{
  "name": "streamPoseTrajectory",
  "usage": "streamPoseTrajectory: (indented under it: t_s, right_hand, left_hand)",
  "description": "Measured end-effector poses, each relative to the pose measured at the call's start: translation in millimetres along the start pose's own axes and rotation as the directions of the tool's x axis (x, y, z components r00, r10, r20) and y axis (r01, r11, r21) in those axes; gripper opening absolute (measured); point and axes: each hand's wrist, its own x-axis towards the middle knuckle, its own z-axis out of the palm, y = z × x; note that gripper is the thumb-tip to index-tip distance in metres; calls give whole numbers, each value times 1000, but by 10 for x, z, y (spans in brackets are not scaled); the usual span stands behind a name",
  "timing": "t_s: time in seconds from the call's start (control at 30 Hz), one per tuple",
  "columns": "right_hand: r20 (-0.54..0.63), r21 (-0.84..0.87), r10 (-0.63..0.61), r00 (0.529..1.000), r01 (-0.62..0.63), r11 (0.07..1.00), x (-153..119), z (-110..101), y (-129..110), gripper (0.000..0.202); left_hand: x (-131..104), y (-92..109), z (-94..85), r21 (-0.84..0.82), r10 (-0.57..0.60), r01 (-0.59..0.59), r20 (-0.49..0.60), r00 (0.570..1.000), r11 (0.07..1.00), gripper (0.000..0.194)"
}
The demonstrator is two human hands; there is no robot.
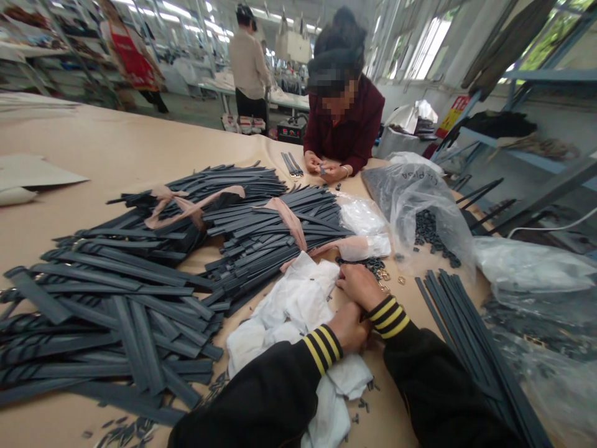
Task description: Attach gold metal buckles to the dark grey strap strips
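My left hand [349,328] is closed above the crumpled white cloth [280,311]; its fingers are turned away, so what they hold is hidden. Just beyond it, my right hand [360,287] has its fingers bent together at the cloth's far right edge, and I cannot make out anything in them. Gold-coloured buckles [383,275] and small dark loops [370,264] lie close past the right hand. Dark grey straps [471,330] lie side by side to the right of my right sleeve.
Strap bundles tied with pinkish strips [289,224] and a loose strap pile [107,311] cover the left. A clear plastic bag [420,199] of dark loops stands right. Across the table, a person in a dark red top [345,130] handles a small piece near several buckled straps [291,164].
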Motion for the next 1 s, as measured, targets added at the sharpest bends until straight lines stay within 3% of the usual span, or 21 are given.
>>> streamPoseTrajectory:
  t_s: [0.07,0.17,0.23,0.3,0.37,0.47,0.6,0.83,1.0]
  right_hand:
    - [3,25,-5,1000,5,1000,-24,-23,36,8]
    - [-24,89,-10,1000,12,996,-151,-182,184,11]
    - [-67,256,17,998,1,967,-324,-308,333,16]
    - [-66,554,100,993,-47,831,-561,-378,482,21]
    - [20,772,187,982,-135,621,-812,-354,589,25]
    - [135,879,279,951,-245,409,-1077,-179,638,27]
    - [198,921,363,911,-300,249,-1142,36,585,28]
    - [207,950,397,894,-280,135,-1087,62,490,27]
    - [167,950,402,900,-256,178,-1083,84,467,24]
  left_hand:
    - [6,3,4,54,-40,38,47,998,998,8]
    - [26,13,7,-10,-147,148,46,988,989,9]
    - [46,25,-3,-86,-180,180,5,984,980,9]
    - [69,34,-19,-130,-179,172,-45,983,976,11]
    - [90,30,-32,-148,-166,152,-85,983,977,14]
    - [107,1,-35,-148,-131,113,-113,985,982,17]
    - [99,-35,-24,-117,-95,82,-107,990,990,20]
    - [71,3,-23,-79,-47,37,-130,990,996,20]
    - [53,13,10,-87,-14,4,-112,994,996,20]
